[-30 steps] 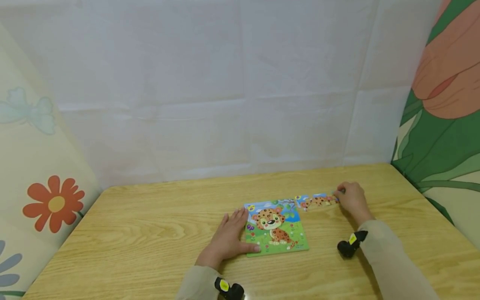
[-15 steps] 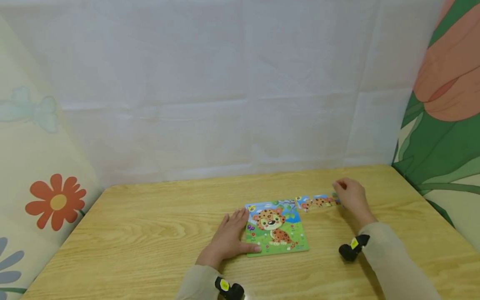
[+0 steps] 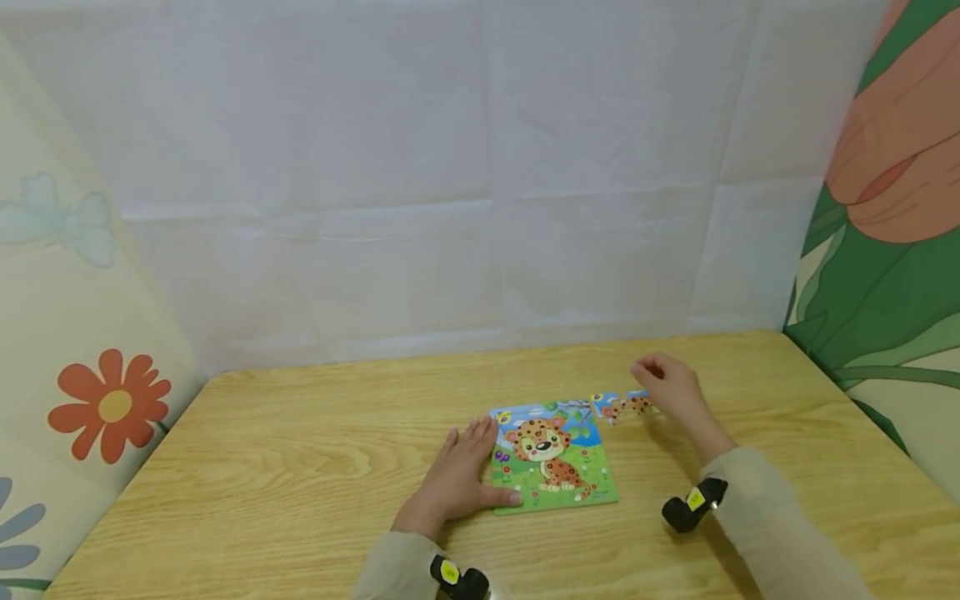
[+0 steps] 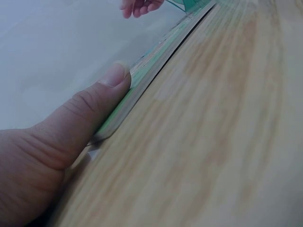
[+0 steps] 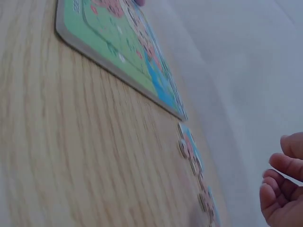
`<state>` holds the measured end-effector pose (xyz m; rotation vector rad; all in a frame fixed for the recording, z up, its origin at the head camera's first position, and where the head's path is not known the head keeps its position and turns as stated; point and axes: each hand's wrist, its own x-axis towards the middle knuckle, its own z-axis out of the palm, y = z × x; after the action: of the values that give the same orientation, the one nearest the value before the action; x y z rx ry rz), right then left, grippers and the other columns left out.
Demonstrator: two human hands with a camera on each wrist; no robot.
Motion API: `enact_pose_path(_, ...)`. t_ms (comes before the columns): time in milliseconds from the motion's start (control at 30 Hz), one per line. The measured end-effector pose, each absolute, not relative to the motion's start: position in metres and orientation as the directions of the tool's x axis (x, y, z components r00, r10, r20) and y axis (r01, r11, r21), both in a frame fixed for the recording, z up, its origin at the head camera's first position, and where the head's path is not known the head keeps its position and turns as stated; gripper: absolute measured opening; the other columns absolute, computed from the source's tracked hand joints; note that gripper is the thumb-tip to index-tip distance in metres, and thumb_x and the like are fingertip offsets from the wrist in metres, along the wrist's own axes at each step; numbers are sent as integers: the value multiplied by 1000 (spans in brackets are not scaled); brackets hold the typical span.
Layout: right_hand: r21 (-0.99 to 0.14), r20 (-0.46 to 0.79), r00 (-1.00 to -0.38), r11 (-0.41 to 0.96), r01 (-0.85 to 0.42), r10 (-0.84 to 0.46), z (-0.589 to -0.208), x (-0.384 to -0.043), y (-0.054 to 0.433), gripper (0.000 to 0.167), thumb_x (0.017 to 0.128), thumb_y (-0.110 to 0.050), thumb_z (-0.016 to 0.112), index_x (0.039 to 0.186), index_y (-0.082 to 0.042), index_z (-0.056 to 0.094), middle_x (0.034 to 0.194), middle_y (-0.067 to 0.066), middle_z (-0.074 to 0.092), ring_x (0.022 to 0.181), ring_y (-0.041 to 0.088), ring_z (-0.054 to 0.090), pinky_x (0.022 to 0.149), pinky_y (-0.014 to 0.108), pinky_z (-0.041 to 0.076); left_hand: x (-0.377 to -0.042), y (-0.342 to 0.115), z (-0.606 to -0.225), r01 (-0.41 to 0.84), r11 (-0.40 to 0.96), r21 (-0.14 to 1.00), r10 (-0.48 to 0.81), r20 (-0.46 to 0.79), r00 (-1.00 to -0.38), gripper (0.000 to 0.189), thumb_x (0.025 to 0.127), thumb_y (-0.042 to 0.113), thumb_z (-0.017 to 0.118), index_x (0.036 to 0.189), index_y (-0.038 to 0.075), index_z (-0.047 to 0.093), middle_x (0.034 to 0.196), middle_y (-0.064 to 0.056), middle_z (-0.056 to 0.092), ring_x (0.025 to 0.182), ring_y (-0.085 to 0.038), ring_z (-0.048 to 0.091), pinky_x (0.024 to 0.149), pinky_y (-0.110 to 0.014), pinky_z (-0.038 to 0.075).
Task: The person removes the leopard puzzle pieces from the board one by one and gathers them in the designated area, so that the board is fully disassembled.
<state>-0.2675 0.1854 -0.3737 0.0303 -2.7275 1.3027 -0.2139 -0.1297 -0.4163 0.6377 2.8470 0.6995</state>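
A square leopard puzzle board [image 3: 555,467] lies flat on the table. Its lower-left corner lies under the thumb of my left hand [image 3: 456,483], whose fairly straight fingers rest along the left edge. In the left wrist view that thumb [image 4: 90,104] presses on the board's green rim. A short row of joined jigsaw pieces [image 3: 618,404] lies off the board's upper-right corner. Over the right end of this row hovers my right hand [image 3: 675,396], hiding part of it. Its loosely curled fingers [image 5: 286,165] show nothing between them in the right wrist view.
The wooden table [image 3: 300,467] reaches back to a white cloth backdrop [image 3: 375,208]. Painted panels with a red flower [image 3: 112,406] and a big pink bloom [image 3: 892,158] stand at the sides. Each wrist wears a black camera [image 3: 693,504].
My right hand has lifted from the right end of the row of jigsaw pieces and moved left above it. The left hand and the board have stayed in place.
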Motion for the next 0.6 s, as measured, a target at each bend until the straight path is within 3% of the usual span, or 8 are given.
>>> enact_pose_path(367, -781, 164, -982, 595, -188, -94, -372, -263, 162, 30, 95, -22, 53, 111, 2, 60, 103, 16, 63, 95, 28, 58, 79, 38, 50, -213, -130, -416, 371, 799, 474, 435, -28, -900, 111, 68, 63, 67, 147, 3, 18, 154, -13, 15, 142, -31, 11, 115, -49, 1)
enact_pose_path(600, -815, 148, -972, 534, -224, -182, -374, -260, 150, 28, 94, -20, 54, 111, 2, 59, 99, 14, 63, 89, 27, 60, 70, 34, 54, -213, -129, -415, 371, 796, 479, 437, -29, -899, 111, 69, 63, 68, 147, 2, 19, 154, -13, 15, 142, -31, 11, 115, -50, 2)
